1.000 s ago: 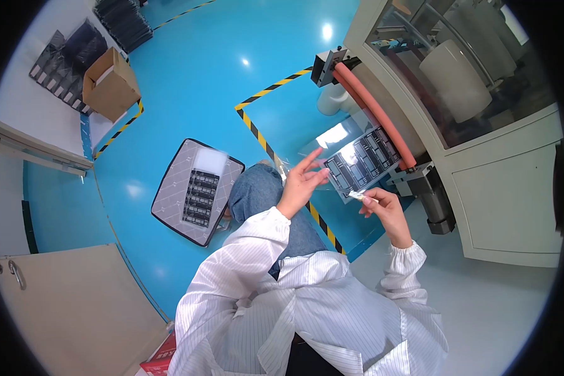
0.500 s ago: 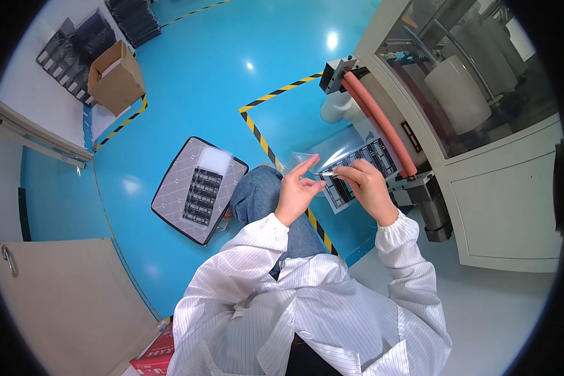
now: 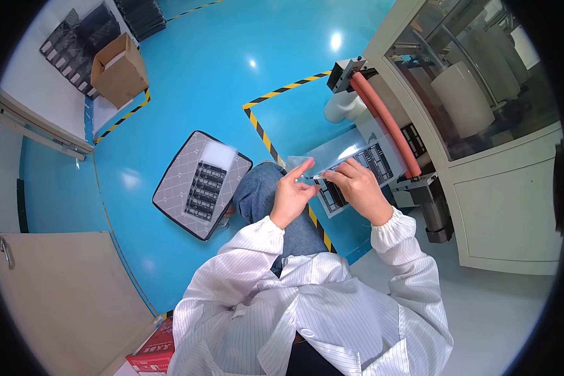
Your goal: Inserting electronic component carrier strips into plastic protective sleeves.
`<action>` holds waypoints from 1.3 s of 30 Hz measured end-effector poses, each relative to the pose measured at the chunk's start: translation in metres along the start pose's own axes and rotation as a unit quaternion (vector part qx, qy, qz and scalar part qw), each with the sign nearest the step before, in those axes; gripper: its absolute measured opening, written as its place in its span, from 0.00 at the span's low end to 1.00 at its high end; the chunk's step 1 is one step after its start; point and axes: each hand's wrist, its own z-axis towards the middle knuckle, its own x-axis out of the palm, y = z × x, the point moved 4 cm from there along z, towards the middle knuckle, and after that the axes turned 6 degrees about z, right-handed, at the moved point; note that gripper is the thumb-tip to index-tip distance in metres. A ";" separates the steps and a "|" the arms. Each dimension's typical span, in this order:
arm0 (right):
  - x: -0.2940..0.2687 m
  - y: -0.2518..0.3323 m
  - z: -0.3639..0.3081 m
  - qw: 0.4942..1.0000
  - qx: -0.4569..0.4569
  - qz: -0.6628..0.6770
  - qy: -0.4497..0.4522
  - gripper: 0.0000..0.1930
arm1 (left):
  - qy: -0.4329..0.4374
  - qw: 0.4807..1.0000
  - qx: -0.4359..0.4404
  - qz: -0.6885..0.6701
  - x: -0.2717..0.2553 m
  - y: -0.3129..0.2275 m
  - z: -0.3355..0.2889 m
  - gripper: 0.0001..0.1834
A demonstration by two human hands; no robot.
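Note:
A clear film (image 3: 338, 150) with black printed panels (image 3: 375, 161) spreads out in front of the machine roller, beyond my hands. My right hand (image 3: 359, 193) is closed, its thumb and fingertips pinching the film's near left edge, where a thin pale strip shows. My left hand (image 3: 288, 199) is just to the left, forefinger stretched out against a loose corner of the film (image 3: 299, 161) and thumb pointing toward the right fingertips. Its grip on the film is partly hidden by the fingers.
On the left, a grey patterned stool top (image 3: 175, 182) carries a stack of black printed sheets (image 3: 205, 191). The machine (image 3: 501, 200) with its red roller (image 3: 385, 122) stands at right. A cardboard box (image 3: 119, 70), white door (image 3: 56, 288) and red box (image 3: 153, 352) lie farther out.
Both hands have shifted slightly left, and my right fingertips have slid left along the film's edge, closer to my left thumb. The whole view has tilted a little.

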 end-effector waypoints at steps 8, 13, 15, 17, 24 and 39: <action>0.016 0.012 0.002 0.999 -0.017 -0.020 0.020 0.16 | -0.004 1.000 -0.013 0.028 -0.010 -0.002 -0.010 0.35; 0.035 0.014 0.001 0.998 -0.018 -0.028 0.054 0.15 | -0.010 0.999 -0.023 0.032 -0.016 0.003 -0.016 0.35; 0.032 0.010 -0.002 0.998 -0.022 -0.030 0.046 0.15 | -0.011 0.999 -0.029 0.025 -0.020 0.004 -0.019 0.35; 0.021 0.004 -0.002 0.998 -0.007 -0.047 0.035 0.15 | -0.013 0.999 -0.032 0.009 -0.025 0.006 -0.022 0.35; -0.009 -0.041 -0.021 0.992 0.036 -0.119 -0.005 0.17 | -0.017 0.999 -0.047 0.009 -0.034 0.000 -0.032 0.36; -0.049 -0.095 -0.050 0.954 0.219 -0.153 -0.134 0.08 | -0.008 0.988 -0.143 -0.057 -0.058 -0.003 -0.048 0.41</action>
